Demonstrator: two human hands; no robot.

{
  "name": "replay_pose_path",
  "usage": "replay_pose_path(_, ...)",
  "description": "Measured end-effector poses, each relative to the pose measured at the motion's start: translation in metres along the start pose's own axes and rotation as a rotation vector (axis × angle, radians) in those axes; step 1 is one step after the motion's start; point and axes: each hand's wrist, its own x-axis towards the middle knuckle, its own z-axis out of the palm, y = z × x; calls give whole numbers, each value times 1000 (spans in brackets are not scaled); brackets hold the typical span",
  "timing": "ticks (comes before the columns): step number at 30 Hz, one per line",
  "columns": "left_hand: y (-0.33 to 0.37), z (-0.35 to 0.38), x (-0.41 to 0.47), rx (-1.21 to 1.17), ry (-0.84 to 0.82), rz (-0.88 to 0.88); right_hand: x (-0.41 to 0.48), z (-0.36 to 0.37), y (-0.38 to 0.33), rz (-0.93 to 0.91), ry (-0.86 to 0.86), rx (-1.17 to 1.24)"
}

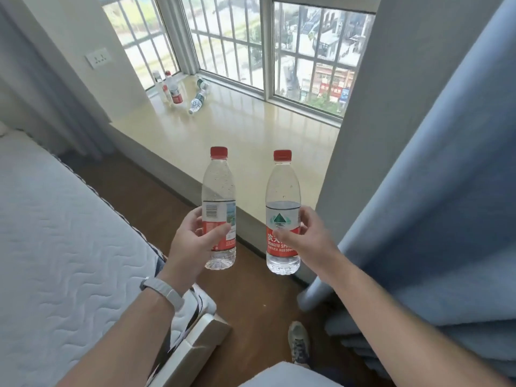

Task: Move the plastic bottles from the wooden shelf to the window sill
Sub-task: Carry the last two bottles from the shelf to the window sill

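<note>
Window sill run
Left grip hugs left bottle mid-label, right grip right bottle; I'd guess light-ish, squishy.

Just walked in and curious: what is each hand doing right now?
Left hand: grips the bottle with the barcode showing, upright.
Right hand: grips the bottle with the green logo, upright.

Red-capped clear bottles, blue curtain, beige sill
</note>
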Motion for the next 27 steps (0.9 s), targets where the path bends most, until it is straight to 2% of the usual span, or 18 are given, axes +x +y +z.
replay_pose_path(5, 28, 31, 41, -32, 69, 33, 58, -26, -17, -17, -45, -31)
replay_pose_path(10, 34, 30, 56, -37, 155, 42, 101, -30, -32, -25, -125, -68)
replay_pose_path(19, 26, -12, 91, -98, 337, 28, 164, 4, -46, -7, -205, -94)
replay_pose_path(27, 11, -71, 175, -197, 332, -15, 234, 59, -65, -5, -181, -226)
